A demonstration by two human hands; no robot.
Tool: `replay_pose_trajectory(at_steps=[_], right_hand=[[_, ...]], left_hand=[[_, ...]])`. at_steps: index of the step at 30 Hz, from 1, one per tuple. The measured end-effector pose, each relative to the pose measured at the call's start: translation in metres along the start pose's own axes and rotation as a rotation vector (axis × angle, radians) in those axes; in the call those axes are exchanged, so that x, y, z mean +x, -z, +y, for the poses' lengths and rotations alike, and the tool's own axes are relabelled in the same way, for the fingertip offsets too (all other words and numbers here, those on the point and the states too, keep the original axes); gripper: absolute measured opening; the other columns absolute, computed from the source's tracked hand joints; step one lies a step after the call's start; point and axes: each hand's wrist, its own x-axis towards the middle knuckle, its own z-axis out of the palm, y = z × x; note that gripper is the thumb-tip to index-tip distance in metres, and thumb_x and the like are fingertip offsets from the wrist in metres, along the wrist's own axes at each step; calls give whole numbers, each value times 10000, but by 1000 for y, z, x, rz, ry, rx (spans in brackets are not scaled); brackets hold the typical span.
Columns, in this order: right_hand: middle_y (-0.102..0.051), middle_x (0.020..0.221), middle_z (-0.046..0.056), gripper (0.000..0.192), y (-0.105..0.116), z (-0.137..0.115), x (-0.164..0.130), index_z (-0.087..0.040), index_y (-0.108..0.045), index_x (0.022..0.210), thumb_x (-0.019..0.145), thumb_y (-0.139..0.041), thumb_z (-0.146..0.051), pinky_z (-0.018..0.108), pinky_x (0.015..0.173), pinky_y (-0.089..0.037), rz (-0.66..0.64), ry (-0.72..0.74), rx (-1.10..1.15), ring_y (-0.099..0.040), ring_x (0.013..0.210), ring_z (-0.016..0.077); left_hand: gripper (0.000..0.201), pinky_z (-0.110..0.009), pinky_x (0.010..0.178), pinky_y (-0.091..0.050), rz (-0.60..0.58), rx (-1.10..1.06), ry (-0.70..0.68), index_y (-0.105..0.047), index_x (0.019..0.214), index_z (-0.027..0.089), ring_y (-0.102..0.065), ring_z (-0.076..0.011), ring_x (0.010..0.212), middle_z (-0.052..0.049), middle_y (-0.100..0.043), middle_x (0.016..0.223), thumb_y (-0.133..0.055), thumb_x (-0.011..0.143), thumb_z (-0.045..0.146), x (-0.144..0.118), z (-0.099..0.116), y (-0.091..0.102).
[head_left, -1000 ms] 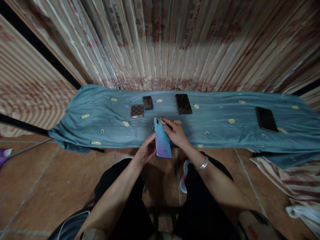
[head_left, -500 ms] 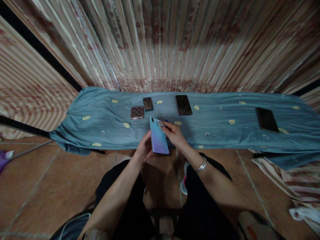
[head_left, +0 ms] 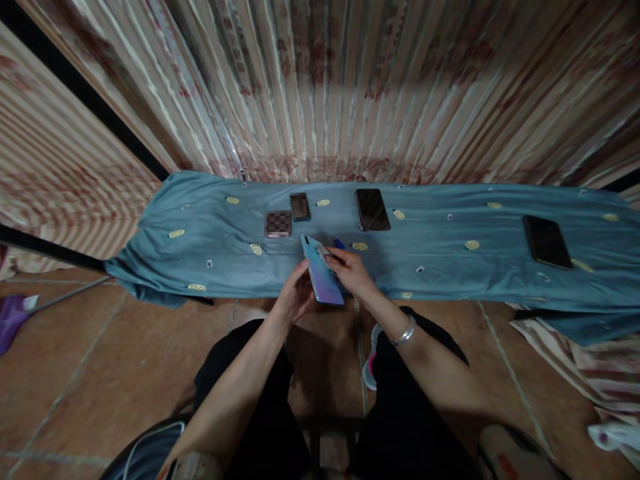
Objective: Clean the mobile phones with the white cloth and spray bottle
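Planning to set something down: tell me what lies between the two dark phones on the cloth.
Head view: between the near dark phone and far-right dark phone lies only blue cloth with its printed motifs.

Seeing three phones: one gradient-backed [head_left: 323,273], two dark ones lying on the cloth [head_left: 372,209] [head_left: 547,241]. Two small dark cards [head_left: 277,223] [head_left: 299,206] sitting beside them.

Probably a home: curtains [head_left: 320,87], tiled floor [head_left: 100,373]

The phone [head_left: 323,272] shows a glossy back shading from pale blue to violet, camera end pointing away. It is tilted, held above the near edge of the cloth-covered worktop [head_left: 450,267], gripped between the left hand [head_left: 295,300] and right hand [head_left: 351,272].
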Motion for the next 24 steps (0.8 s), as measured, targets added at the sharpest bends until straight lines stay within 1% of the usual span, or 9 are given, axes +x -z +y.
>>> replay_pose_trajectory(at_steps=[5,9,14,18,21,24], right_hand=[[-790,1099,45,278,0,0,1,-218,-781,1091,853,-651,-284,418,986,-531,-38,5,2,-715,1049,248],[-796,1077,36,285,2,-1,1,-215,-779,1096,857,-642,-287,407,957,-541,-62,29,2,-722,1011,244],[-800,1048,11,282,5,-3,2,-229,-778,1096,856,-647,-297,385,943,-547,-87,57,13,-726,978,231],[-802,1025,21,279,5,-3,1,-223,-785,1079,853,-649,-317,390,942,-550,-100,60,48,-728,953,229],[-804,1000,19,268,4,-3,-1,-234,-795,1043,846,-675,-370,391,925,-559,-94,41,53,-725,943,230],[-803,974,17,274,3,-3,-4,-238,-799,1030,844,-681,-401,390,902,-569,-94,21,61,-722,934,235]], left_hand=[[248,-318,738,-554,-5,19,2,-731,951,194,-696,-197,776,-32,-757,864,-716,792,383,3,0,3],[295,-299,698,-519,-32,36,15,-730,952,198,-662,-175,724,-20,-741,838,-750,743,405,5,0,6],[316,-296,722,-498,-63,49,28,-710,927,204,-664,-186,787,-11,-731,847,-777,703,417,5,0,3],[375,-297,738,-504,-91,43,6,-688,1016,226,-672,-190,824,4,-725,867,-792,679,352,6,1,-1],[412,-305,756,-514,-93,56,-13,-672,1067,231,-685,-200,863,-1,-730,894,-782,681,324,6,3,-3],[394,-327,776,-527,-94,72,0,-680,1024,210,-700,-229,900,-20,-739,891,-784,661,320,5,7,-5]])
